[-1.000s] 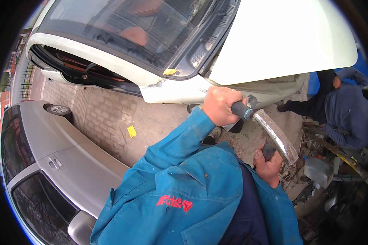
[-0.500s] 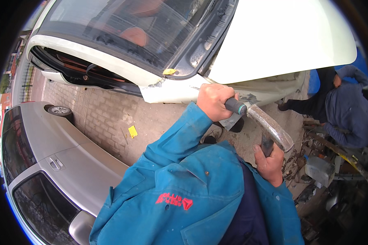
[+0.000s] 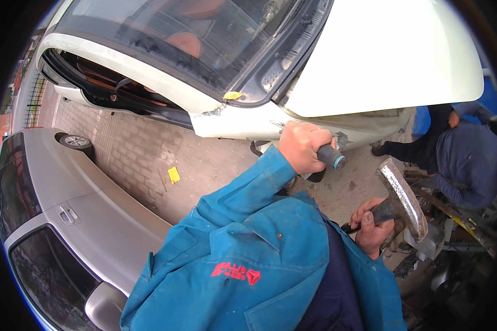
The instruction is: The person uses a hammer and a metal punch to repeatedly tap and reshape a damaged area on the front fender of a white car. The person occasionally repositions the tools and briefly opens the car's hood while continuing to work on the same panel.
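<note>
My left hand (image 3: 302, 146) is closed around a screwdriver (image 3: 330, 156) with a thick black handle and a teal ring near its end. A thin metal shaft shows on the other side of the fist, against the white car's fender (image 3: 259, 122); where its tip touches is hard to see. In my right hand (image 3: 373, 230) is a hammer (image 3: 404, 199), gripped by its dark handle close below the head. The long, worn metal head stands apart from the screwdriver, to its right and nearer to me. Scraped, damaged paint marks the fender beside my left hand.
The white car's raised hood (image 3: 392, 55) spans the upper right. A yellow leaf (image 3: 232, 95) lies by the windshield. A silver car (image 3: 94, 204) stands at left, a yellow scrap (image 3: 174, 175) on the paving. At right, another person (image 3: 463, 151) bends near scrap parts.
The hammer has swung away from the screwdriver's end, down and to the right, with my right hand. My left hand has shifted slightly right and down, still gripping the screwdriver.
</note>
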`<action>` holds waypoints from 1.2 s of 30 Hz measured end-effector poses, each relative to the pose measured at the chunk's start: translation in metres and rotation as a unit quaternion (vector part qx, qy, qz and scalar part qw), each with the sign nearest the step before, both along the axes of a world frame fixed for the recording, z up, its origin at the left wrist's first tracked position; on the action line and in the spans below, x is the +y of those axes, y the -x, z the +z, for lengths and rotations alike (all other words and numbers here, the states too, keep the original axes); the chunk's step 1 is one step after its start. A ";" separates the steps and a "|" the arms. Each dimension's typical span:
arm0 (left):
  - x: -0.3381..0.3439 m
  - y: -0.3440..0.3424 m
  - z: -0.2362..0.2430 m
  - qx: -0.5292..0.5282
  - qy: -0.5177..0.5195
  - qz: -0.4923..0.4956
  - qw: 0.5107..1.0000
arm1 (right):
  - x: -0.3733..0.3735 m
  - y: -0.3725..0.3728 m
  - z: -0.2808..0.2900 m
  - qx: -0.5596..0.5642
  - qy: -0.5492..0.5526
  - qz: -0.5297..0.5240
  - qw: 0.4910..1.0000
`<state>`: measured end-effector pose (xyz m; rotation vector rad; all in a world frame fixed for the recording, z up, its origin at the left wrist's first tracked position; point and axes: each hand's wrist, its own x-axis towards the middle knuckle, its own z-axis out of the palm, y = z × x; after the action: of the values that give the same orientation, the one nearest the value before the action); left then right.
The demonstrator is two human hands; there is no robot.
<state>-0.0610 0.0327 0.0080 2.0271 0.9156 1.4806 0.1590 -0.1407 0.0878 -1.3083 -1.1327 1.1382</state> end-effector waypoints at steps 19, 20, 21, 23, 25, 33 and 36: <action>-0.001 0.004 -0.005 0.025 0.042 -0.019 0.999 | -0.005 0.004 0.002 -0.032 0.043 0.041 0.998; -0.001 0.004 -0.006 0.029 0.042 -0.016 0.999 | -0.005 0.005 0.001 -0.031 0.035 0.038 0.998; -0.001 0.004 -0.007 0.029 0.039 -0.016 0.999 | -0.005 0.005 -0.001 -0.025 0.023 0.026 0.999; 0.000 0.002 -0.008 0.035 0.033 -0.009 0.999 | -0.005 0.006 -0.007 -0.021 -0.007 0.007 1.000; 0.000 0.000 -0.008 0.030 0.030 -0.014 0.999 | -0.006 0.005 -0.012 -0.113 -0.010 0.017 0.993; 0.002 -0.007 -0.001 0.008 0.014 0.002 1.000 | -0.014 0.007 -0.003 -0.030 -0.036 0.005 0.999; 0.003 -0.010 -0.002 0.012 0.004 0.001 1.000 | -0.004 0.007 -0.009 0.030 -0.164 -0.051 0.985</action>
<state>-0.0510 0.0355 0.0056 2.0438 0.9323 1.4535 0.1516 -0.1448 0.0788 -1.0574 -1.1389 0.8673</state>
